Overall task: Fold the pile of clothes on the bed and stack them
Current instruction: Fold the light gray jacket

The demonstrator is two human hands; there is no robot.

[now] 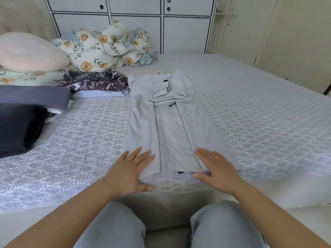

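Both hands, left hand (133, 169) and right hand (217, 167), flat on shirt (172, 126), fingers straight, gripping nothing; could skew tucked sleeves if slid unevenly.

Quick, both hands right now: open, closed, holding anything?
Left hand: open, fingers flat on the near end of the grey shirt.
Right hand: open, flat on the same shirt's near right corner.

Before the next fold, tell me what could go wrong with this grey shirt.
1. The grey shirt lies with its hem at the bed edge, under the left hand and right hand; a careless lift could let it slide off.
2. Its folded-in sleeves are loose, so flipping the hem up may spill them.
3. The patterned dark garment touches the collar end and could snag.
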